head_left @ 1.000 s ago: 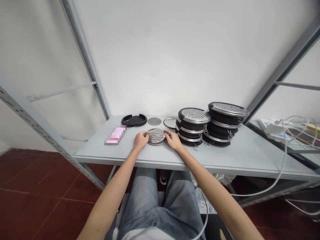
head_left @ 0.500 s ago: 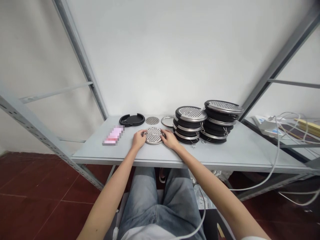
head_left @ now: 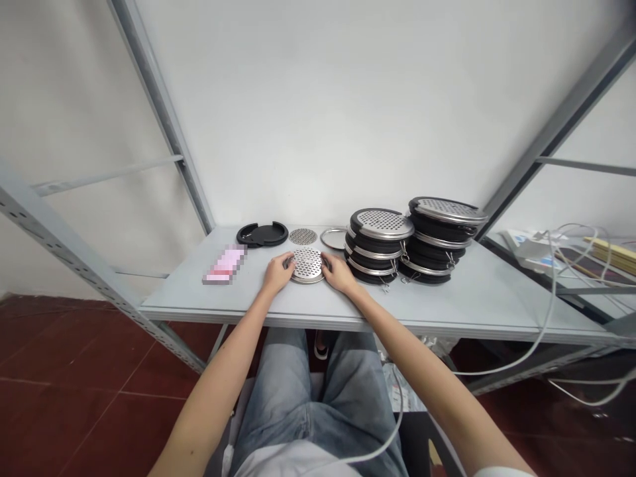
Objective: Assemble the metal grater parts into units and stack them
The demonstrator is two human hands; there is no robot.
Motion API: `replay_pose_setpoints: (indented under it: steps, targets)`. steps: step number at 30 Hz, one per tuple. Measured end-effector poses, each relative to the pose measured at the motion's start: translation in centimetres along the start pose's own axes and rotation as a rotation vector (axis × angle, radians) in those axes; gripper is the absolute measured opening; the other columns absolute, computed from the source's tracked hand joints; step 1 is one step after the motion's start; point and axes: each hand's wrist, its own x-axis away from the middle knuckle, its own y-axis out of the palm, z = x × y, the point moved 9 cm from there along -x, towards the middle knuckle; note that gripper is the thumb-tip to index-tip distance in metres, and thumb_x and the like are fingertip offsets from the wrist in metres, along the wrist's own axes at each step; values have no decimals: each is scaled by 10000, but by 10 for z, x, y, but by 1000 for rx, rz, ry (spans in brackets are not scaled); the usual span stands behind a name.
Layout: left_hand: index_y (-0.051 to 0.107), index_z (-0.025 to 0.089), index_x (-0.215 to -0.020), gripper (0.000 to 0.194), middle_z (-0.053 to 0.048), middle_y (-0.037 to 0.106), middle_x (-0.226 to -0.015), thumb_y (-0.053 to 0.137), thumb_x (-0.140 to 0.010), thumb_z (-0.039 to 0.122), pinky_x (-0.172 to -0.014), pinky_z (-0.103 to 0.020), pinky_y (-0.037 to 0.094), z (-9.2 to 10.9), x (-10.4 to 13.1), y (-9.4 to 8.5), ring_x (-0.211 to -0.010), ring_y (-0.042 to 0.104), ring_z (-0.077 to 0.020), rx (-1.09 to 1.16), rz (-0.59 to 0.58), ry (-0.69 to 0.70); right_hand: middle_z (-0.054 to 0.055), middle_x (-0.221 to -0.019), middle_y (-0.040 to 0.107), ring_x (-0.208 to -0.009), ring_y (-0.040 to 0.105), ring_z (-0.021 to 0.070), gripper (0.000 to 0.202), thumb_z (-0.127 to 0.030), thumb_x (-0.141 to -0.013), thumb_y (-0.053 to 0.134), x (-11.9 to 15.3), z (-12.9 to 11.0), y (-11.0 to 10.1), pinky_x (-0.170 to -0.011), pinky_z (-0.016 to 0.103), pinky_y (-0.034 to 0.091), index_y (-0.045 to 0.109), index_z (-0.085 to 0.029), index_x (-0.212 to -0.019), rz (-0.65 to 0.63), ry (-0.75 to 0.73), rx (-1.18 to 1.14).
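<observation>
Left hand [head_left: 278, 272] and right hand [head_left: 338, 272] hold perforated disc [head_left: 307, 263] at nine and three o'clock. From it, two o'clock: stacked units [head_left: 378, 246], apparently assembled; ten o'clock: black parts [head_left: 269, 234], separate.

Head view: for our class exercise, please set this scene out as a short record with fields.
left hand: at the left edge of the near holed disc
right hand: at that disc's right edge
behind: far holed disc
back left: black round parts
right: left stack and right stack, each topped with holed metal
surface: grey table
</observation>
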Motion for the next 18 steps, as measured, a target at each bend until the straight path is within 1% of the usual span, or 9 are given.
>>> replay_pose_setpoints:
  steps: [4, 8, 11, 15, 18]
  targets:
    - [707, 177, -1129, 289, -81, 703, -1200, 652, -849, 224, -1050, -350, 458, -2, -2, 0, -1154, 633, -234, -43, -5, 9, 135, -1281, 636, -1203, 570, 251, 390, -184, -886, 535, -1, 3, 2, -1057, 360, 401, 612, -119, -1264, -8, 8, -35]
    - [712, 187, -1113, 278, -73, 713, -1178, 649, -844, 213, -1038, -355, 467, -6, -5, 3, -1133, 642, -231, -54, -15, 3, 169, -1338, 579, -1247, 541, 263, 358, -223, -895, 551, -1, 6, 1, -1079, 375, 382, 649, -123, -1225, -14, 52, -41]
    - [713, 188, -1113, 279, -74, 705, -1193, 640, -845, 204, -1056, -359, 451, -6, -6, 4, -1155, 626, -230, -56, -25, 25, 166, -1317, 580, -1225, 550, 261, 336, -223, -881, 571, -1, 7, 1, -1068, 375, 390, 667, -139, -1192, -16, 80, -43]
    - [703, 197, -1139, 289, -67, 678, -1243, 611, -865, 197, -1090, -361, 416, 3, -4, 5, -1209, 580, -227, -107, -44, 84, 155, -1260, 598, -1180, 565, 258, 286, -218, -864, 595, 0, 8, 0, -1051, 373, 398, 688, -137, -1122, 1, 81, -64]
    - [691, 221, -1173, 304, -62, 680, -1235, 581, -890, 221, -1084, -390, 417, 4, -3, 8, -1229, 558, -250, -186, -92, 67, 145, -1213, 616, -1135, 580, 248, 258, -219, -867, 590, 0, 8, -1, -1030, 364, 408, 690, -134, -1090, 21, 66, -87]
